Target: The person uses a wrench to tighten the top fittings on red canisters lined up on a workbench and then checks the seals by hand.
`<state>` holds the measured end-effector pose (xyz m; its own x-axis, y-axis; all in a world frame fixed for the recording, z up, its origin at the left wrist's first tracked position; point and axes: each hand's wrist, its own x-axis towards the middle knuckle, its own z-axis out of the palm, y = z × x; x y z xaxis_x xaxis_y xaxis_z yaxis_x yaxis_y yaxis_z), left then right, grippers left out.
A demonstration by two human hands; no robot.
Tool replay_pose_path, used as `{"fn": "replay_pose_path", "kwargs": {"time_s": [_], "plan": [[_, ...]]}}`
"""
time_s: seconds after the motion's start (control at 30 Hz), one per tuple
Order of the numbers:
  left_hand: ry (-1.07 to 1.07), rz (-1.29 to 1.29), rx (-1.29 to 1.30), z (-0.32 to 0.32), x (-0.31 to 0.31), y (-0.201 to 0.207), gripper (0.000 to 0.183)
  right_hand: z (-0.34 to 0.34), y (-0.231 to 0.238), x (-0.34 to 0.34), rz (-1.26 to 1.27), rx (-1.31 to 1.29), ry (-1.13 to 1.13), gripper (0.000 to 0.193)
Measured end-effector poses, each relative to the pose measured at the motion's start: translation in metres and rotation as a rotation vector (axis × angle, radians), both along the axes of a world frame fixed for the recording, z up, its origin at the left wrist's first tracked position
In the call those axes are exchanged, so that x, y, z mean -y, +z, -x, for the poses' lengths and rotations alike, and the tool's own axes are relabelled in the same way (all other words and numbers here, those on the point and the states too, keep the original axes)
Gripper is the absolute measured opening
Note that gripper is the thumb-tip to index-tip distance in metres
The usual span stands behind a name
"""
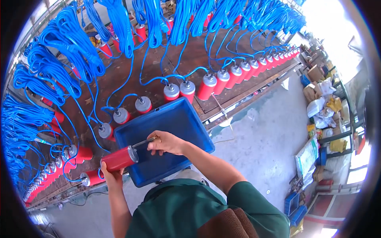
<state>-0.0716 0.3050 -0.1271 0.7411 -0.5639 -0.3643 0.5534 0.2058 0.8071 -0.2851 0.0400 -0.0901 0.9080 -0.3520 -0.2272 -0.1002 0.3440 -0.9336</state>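
My left hand is wrapped round the lower end of a red cylinder with a grey metal end cap. The cylinder lies tilted, its capped end pointing right over the blue plastic tray. My right hand is closed on a thin metal rod, and the rod's other end meets the cap. Whether the rod is a tool or a part of the cylinder, I cannot tell. Just behind the left hand lies another red cylinder, with a blue cable at its cap.
Red cylinders with grey caps stand in rows along the brown tabletop, each with a blue cable. Coiled cable bundles hang or lie at the back. On the right, a shelf holds bags and boxes. Blue bins stand below.
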Motion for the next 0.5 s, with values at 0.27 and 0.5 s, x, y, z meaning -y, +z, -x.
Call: {"fn": "replay_pose_path", "kwargs": {"time_s": [0.27,0.5], "plan": [[0.036,-0.068,0.009,0.001,0.009,0.006,0.073,-0.024,0.011,0.014,0.123,-0.496,-0.002,0.054],[0.096,-0.028,-0.011,0.007,0.013,0.007,0.073,-0.002,-0.01,0.018,0.972,0.128,0.027,0.029]]}}
